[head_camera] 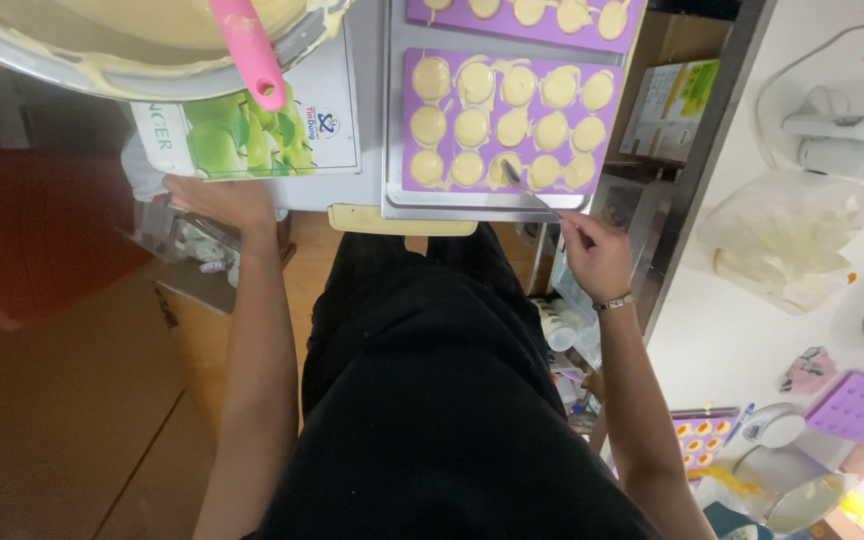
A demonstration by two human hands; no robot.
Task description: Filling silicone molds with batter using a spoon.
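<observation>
A flat white carton (252, 135) printed with green apples is seen far left; brown cardboard boxes (674, 100) with a green-and-white label are seen far right.

Under my right hand (595, 258): matt purple silicone-looking mould (505, 121), wet glossy batter in its cups, on a dull metal tray (392, 130). Left of the tray, glossy printed cardboard box (252, 140). Above it, smooth pink plastic handle (249, 52).
</observation>
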